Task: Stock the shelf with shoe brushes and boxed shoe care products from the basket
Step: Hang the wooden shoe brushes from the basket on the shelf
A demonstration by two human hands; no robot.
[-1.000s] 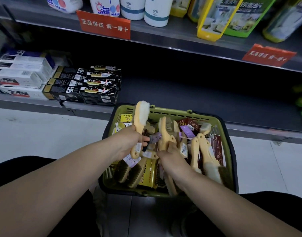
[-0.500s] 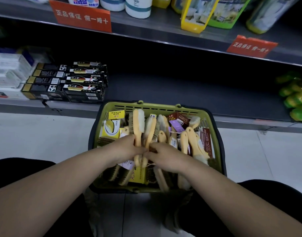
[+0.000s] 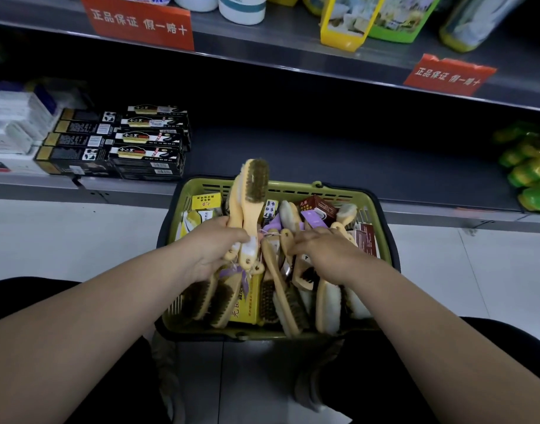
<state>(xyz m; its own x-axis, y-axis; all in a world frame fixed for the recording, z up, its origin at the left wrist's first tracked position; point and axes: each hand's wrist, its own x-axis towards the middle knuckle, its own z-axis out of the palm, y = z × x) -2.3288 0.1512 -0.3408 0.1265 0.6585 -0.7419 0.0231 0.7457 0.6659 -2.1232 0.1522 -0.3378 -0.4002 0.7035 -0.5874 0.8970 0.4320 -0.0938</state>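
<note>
Left hand (image 3: pixel 213 249) clenched round the handles of two pale wooden shoe brushes (image 3: pixel 247 215), held upright together over the far left part of the basket. The front brush shows dark bristles, the one behind it white bristles. We log paper tags hanging at the handle ends.

Right hand (image 3: pixel 326 249) lies palm down on the heap of wooden brushes (image 3: pixel 281 289) in the basket, fingers pointing toward frame left and touching handles. We cannot tell whether it grasps any.

Olive-green plastic basket (image 3: pixel 293 188) with a dark rim sits lower centre of the frame on the pale tiled floor (image 3: pixel 63 240), just in front of the bottom shelf. Among the brushes we also see a yellow carton (image 3: pixel 247 301), a maroon box (image 3: pixel 316 206) and a purple box (image 3: pixel 313 217).

Dark grey bottom shelf (image 3: pixel 323 154) runs across mid-frame. Stacked black boxes (image 3: pixel 124 148) stand at its left, white boxes (image 3: pixel 11 127) at the far left edge, green-yellow packs (image 3: pixel 528 172) at the right edge. Two red rail tags (image 3: pixel 140 22) hang from the shelf above.
</note>
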